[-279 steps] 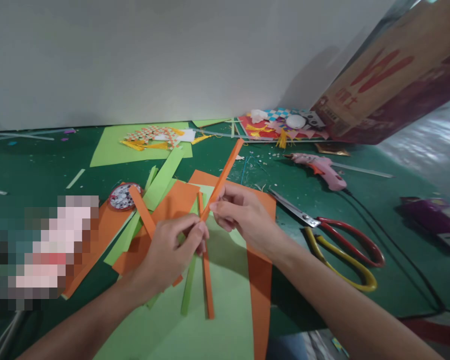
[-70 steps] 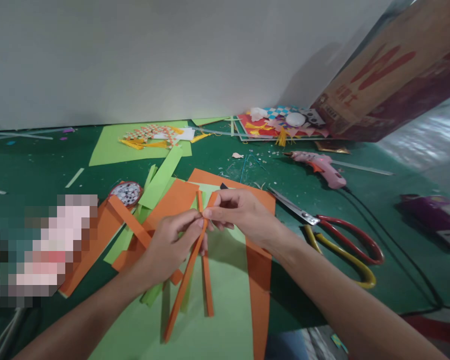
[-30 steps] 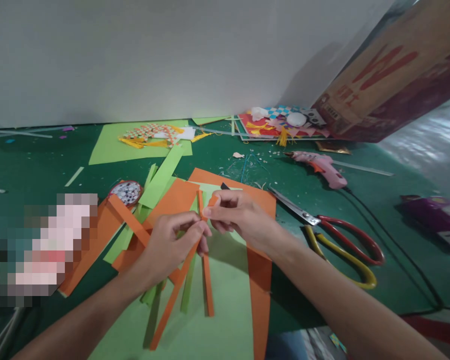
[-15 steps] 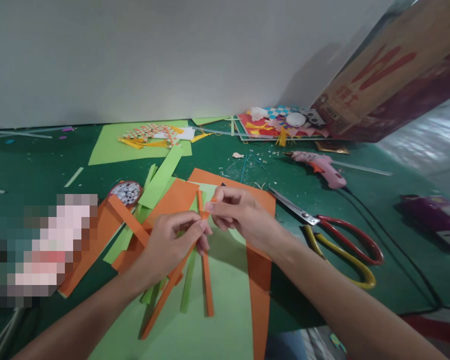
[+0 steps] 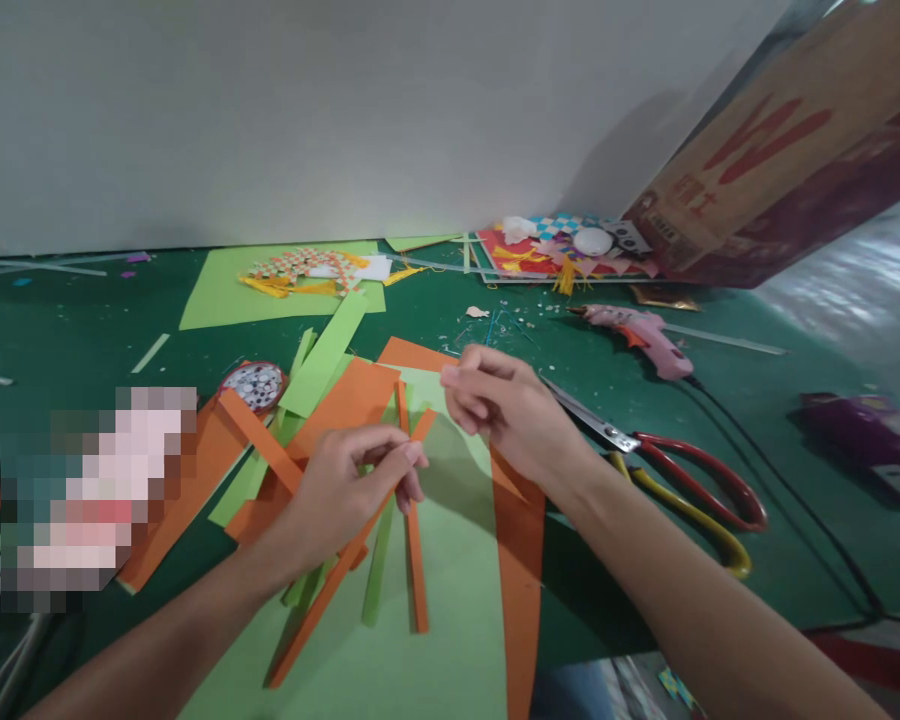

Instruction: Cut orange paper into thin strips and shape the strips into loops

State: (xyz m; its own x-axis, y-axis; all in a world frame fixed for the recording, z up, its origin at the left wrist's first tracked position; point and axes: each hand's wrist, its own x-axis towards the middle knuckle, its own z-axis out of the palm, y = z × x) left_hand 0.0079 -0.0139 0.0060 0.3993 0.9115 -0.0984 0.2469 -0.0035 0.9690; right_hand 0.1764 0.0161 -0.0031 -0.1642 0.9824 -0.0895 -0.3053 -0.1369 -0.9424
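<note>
My left hand (image 5: 356, 485) pinches a narrow folded orange paper strip (image 5: 319, 610) between thumb and fingers. One end of it sticks out past my fingertips, and the long end slants down to the left. Up and to the right, my right hand (image 5: 506, 405) is apart from the strip, its thumb and fingers pressed together; whether anything small is between them is hidden. Beneath my left hand lie another orange strip (image 5: 418, 580) and a green strip (image 5: 377, 575), on a light green sheet (image 5: 457, 610) over an orange sheet (image 5: 523, 610).
Scissors (image 5: 630, 440) with red and yellow handles lie by my right forearm. Beyond are a pink glue gun (image 5: 641, 340) and its cord. Paper pieces (image 5: 270, 450) and a round container (image 5: 253, 387) are left. A woven paper craft (image 5: 300, 270) lies behind, a paper bag (image 5: 780, 150) right.
My right hand has let go of the orange strip's upper end and moved up and right. The strip, still in my left hand, has shifted slightly down to the left.
</note>
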